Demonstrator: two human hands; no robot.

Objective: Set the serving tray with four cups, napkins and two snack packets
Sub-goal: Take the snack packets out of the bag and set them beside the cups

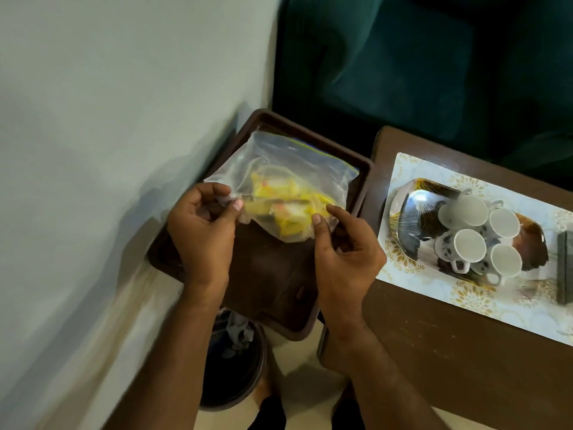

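**Zip bag of snack packets pinched at both lower corners**

Held above the brown plastic stool (273,274), near its far half: a clear zip bag (294,169) with yellow snack packets (279,197) bunched in its lower part. Left hand (201,231) pinching the bag's near-left corner, thumb and forefinger closed together on the film, other fingers curled. Right hand (344,252) pinching the near-right edge, thumb and forefinger tips clamped on the plastic just beside the packets, remaining fingers loosely bent. Packets lying between the two grips, inside the bag, touched only through the film.

Off to the right, on the wooden table (434,336), near its far-left corner: a patterned serving tray (412,218) on a floral placemat (465,299), four white cups (479,235) clustered at the tray's right half, touching one another. Dark bin (235,377) below the stool's near edge.
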